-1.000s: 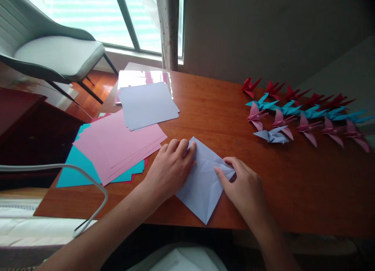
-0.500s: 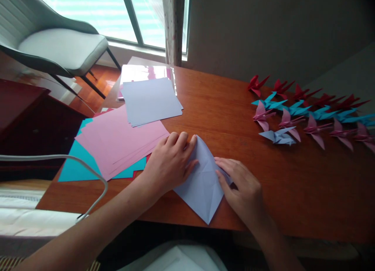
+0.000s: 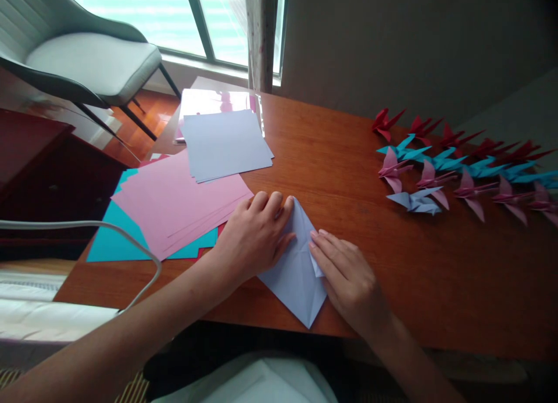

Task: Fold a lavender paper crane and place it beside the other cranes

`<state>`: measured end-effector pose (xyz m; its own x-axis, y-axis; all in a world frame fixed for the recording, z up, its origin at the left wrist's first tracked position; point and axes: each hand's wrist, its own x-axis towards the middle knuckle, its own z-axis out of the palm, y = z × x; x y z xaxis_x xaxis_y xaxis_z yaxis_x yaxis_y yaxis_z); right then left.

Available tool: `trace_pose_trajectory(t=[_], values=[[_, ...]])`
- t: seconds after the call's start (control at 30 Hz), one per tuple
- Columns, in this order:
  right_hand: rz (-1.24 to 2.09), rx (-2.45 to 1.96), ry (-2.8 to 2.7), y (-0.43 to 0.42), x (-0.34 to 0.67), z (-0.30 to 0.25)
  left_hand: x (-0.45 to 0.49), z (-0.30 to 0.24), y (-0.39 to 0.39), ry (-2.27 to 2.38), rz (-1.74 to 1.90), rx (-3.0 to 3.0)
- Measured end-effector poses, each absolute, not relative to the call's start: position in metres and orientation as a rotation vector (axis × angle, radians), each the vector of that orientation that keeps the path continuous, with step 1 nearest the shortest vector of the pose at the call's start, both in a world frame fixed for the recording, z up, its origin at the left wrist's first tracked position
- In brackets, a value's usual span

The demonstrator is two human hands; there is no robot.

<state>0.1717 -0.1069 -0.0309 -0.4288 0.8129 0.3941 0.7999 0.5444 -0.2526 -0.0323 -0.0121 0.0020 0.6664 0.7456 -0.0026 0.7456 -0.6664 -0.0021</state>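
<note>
A pale lavender sheet of folding paper (image 3: 300,281) lies on the table before me, creased, with a point toward me and one at the far end. My left hand (image 3: 257,234) rests on its left side, index finger near the far tip and thumb apart on the surface. On the right edge, my right hand (image 3: 346,269) lies with fingers stretched out, pressing a folded-over flap toward the middle crease. The right thumb is mostly hidden. Neither hand is wrapped around anything.
Loose lavender sheets (image 3: 229,144), pink sheets (image 3: 183,199) and blue sheets (image 3: 115,234) overlap at the left. Rows of red, blue and pink paper cranes stand at the right, with one lavender crane (image 3: 416,200). A white cable (image 3: 131,240) loops across the left table edge.
My right hand has moved left and flattened over the paper's right edge, bringing the flap inward. My left hand has stayed in place on the sheet.
</note>
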Motion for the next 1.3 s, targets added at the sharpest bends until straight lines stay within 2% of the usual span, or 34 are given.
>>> trace_pose_trajectory(t=[0.37, 1.0, 1.3], values=[[-0.076, -1.160, -2.466, -0.103, 0.171, -0.027, -0.031, 0.001, -0.014, -1.292, 0.032, -2.823], [-0.024, -1.175, -2.435, -0.101, 0.170, -0.032, -0.031, 0.000, -0.015, -1.277, 0.061, -2.791], [-0.021, -1.174, -2.409, -0.100, 0.169, -0.033, -0.039, -0.002, -0.034, -1.174, -0.184, -2.801]])
